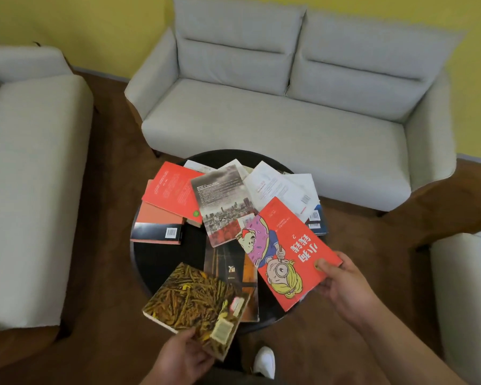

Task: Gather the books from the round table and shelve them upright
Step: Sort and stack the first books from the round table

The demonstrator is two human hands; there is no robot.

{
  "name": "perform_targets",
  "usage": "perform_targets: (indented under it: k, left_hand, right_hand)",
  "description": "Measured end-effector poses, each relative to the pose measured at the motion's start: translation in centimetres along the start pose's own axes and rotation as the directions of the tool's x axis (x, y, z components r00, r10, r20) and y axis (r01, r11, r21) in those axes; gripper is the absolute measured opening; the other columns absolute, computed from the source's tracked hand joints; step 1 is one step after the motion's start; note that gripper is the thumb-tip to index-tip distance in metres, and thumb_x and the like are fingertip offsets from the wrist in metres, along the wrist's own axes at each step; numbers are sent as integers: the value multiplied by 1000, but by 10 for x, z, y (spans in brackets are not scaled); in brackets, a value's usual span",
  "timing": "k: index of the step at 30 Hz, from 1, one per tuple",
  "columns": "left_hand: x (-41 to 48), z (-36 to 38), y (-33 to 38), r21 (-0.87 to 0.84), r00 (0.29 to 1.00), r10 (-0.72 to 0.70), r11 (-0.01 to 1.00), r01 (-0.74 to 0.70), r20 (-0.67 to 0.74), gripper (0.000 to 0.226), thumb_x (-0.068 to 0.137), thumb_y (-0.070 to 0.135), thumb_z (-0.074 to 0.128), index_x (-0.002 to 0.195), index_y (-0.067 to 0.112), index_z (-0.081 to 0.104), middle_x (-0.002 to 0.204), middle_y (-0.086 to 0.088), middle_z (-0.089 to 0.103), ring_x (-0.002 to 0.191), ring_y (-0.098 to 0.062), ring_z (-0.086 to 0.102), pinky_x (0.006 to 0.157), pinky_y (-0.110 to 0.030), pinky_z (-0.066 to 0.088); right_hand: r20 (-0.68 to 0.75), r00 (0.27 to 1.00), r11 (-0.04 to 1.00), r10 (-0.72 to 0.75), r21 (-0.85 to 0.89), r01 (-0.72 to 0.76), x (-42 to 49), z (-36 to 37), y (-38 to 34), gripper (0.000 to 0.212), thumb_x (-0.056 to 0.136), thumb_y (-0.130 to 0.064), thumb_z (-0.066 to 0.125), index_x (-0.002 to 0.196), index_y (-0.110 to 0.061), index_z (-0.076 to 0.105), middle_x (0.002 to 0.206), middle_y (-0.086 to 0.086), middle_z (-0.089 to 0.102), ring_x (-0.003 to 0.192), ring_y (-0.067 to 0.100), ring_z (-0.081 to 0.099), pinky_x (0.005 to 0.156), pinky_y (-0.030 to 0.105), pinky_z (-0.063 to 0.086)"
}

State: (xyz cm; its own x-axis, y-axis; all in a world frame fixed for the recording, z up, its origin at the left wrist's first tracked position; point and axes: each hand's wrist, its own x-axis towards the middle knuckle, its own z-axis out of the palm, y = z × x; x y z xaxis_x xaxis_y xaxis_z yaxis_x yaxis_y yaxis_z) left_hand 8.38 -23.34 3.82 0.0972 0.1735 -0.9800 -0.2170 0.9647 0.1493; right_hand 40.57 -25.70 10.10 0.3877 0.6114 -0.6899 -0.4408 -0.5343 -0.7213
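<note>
A round black table (156,262) holds several scattered books. My left hand (182,357) grips the near corner of a yellow-and-brown patterned book (195,301), lifted over the table's front edge. My right hand (342,284) holds a red book with a cartoon child (286,251) by its right corner, thumb on the cover. Lying flat are a red book (175,190), a black-and-red book (157,232), a grey city-photo book (222,204), a dark brown book (233,270), and white books (281,187) at the back right.
A light grey two-seat sofa (275,118) stands behind the table. Another grey sofa (25,176) fills the left side, and a pale seat (464,287) is at the right. Brown floor surrounds the table. My white shoe (265,359) shows below. No shelf is in view.
</note>
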Motion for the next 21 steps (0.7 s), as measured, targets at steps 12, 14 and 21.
perform_targets:
  k: [12,14,21]
  left_hand:
    - [4,40,-16,801,913,280,448,-397,296,36,101,29,54,136,20,54,113,-1,64,97,-19,65,81,-35,57]
    - [4,41,9,855,796,475,155,-495,375,37,99,29,56,136,22,54,125,2,62,111,-16,62,95,-34,53]
    - [37,12,50,886,756,552,-456,-79,352,104,84,65,59,160,28,-1,169,-1,1,155,-27,0,123,-56,6]
  right_hand:
    - [-20,999,998,34,-47,-35,-27,-31,27,17,100,-20,58,114,-11,52,99,15,76,96,31,73,75,38,56]
    - [-20,999,999,43,-28,-44,-29,-34,28,18,101,-20,57,115,-11,51,104,16,75,98,31,73,73,37,56]
    - [-15,1000,998,21,-53,-22,-34,-43,31,20,100,-26,58,115,-13,55,102,13,77,94,28,76,80,41,58]
